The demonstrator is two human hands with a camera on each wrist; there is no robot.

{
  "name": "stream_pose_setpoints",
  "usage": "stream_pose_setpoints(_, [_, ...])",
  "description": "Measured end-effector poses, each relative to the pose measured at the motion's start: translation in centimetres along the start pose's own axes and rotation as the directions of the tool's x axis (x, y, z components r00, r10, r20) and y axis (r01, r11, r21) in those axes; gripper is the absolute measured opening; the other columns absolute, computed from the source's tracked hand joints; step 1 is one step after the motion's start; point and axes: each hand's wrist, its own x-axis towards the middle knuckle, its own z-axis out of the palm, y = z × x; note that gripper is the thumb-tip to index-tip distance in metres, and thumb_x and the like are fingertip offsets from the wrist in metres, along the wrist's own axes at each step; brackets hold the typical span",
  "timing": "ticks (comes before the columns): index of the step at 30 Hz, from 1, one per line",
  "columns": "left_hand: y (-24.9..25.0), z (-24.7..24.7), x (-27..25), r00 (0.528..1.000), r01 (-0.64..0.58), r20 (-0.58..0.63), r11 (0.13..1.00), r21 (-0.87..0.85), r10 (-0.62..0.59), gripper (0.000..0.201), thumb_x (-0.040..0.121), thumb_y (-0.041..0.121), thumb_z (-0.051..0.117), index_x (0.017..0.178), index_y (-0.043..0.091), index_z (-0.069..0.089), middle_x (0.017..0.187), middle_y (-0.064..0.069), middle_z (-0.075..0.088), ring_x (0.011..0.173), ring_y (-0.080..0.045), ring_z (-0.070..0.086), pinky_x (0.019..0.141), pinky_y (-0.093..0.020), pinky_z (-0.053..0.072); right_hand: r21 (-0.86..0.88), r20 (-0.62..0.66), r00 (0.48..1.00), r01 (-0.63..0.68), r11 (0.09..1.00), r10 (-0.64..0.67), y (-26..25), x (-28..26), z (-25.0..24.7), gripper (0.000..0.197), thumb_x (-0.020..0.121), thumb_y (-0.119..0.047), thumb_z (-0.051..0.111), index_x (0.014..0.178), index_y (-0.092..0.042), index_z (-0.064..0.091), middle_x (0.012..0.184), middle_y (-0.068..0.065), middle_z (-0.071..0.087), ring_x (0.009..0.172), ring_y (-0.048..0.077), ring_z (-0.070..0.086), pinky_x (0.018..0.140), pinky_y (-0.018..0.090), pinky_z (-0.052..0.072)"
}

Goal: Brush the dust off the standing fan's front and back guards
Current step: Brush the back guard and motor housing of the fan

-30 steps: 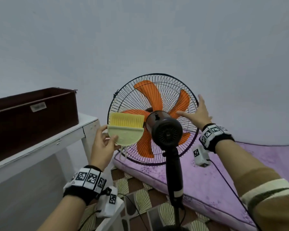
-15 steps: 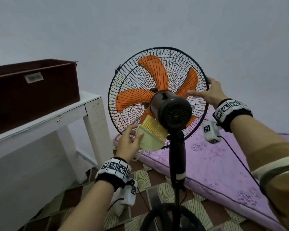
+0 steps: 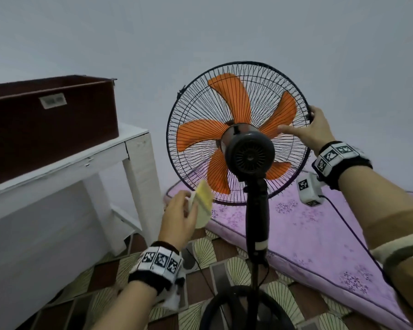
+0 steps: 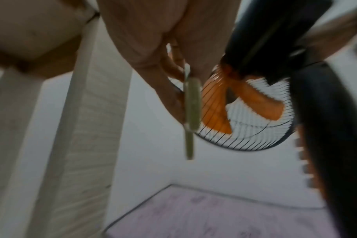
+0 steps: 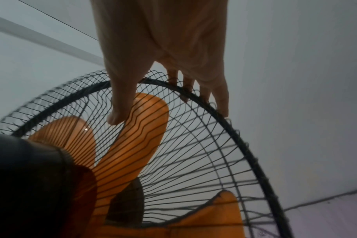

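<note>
Since a moment ago our left hand (image 3: 181, 217), gripping the yellow-bristled plastic brush (image 3: 202, 203), dropped below the black wire rear guard (image 3: 196, 148); our right hand (image 3: 314, 133) clasps its rim. Brushing seems unfinished.

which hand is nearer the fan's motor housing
Right, though not by much. The right hand grips the guard's rim, thumb lying on the wires just right of the motor housing. The left hand holds the brush below the guard's lower left edge.

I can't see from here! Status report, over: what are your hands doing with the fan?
Left hand holds yellow brush at back guard's lower edge. Right hand grips guard rim, steadying. Motor housing covers guard's centre.
</note>
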Motion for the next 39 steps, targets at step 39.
stream_pose_setpoints(39, [6.0,-3.3,5.2,0.999,-0.017,0.031,0.991,-0.135,0.021,0.024,0.094,0.026,0.059,0.117,0.026,0.057,0.090,0.007,0.052,0.079,-0.007,0.058,0.047,-0.021,0.054,-0.094,0.044,0.997,0.070,0.993,-0.066,0.4,-0.5,-1.5,0.111,0.061,-0.046,0.085,0.148,-0.008,0.027,0.147,0.013,0.041,0.133,0.026,0.042,0.107,0.034,0.034])
